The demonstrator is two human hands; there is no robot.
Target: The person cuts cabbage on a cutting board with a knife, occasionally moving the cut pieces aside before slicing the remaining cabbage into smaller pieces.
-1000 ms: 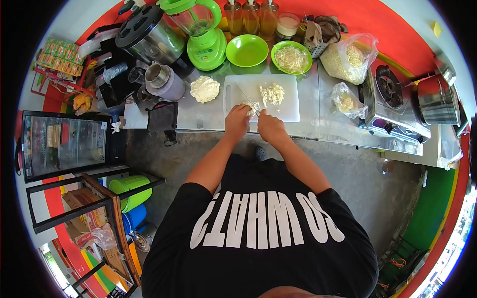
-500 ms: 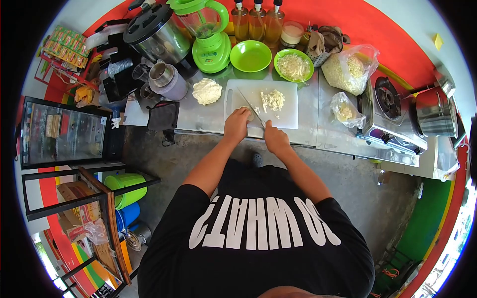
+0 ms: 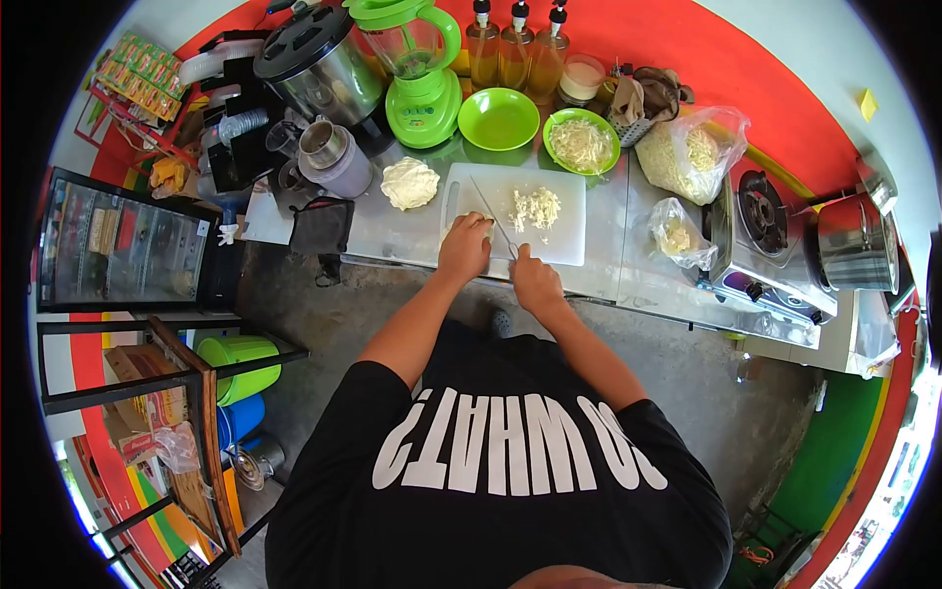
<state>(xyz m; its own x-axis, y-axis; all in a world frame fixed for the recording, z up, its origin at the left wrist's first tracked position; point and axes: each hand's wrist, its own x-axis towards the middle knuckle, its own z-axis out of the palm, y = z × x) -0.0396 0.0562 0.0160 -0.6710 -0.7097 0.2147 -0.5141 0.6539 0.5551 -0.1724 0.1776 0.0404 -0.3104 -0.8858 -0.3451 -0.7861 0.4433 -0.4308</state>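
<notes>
A white cutting board [image 3: 567, 240] lies on the metal counter with a pile of chopped pale pieces [image 3: 536, 208] on its right half. My right hand [image 3: 537, 282] is wrapped round the handle of a knife [image 3: 498, 224], whose blade points up and left across the board. On the board's left part, my left hand [image 3: 465, 247] presses with bent fingers on a pale item, mostly hidden beneath them, close beside the blade. Left of the board sits a lumpy cream-white mound [image 3: 409, 184].
Behind the board stand a green bowl [image 3: 498, 120], a green plate of pale shreds [image 3: 583, 144], a green blender [image 3: 423, 108] and oil bottles. Bagged shreds [image 3: 687, 157], a small bag [image 3: 677, 236] and a gas stove [image 3: 762, 211] are at right. A black pouch [image 3: 322, 226] lies left.
The camera view has shifted slightly. My right hand and the knife handle have moved a little left and toward me. My left hand remains beside the blade.
</notes>
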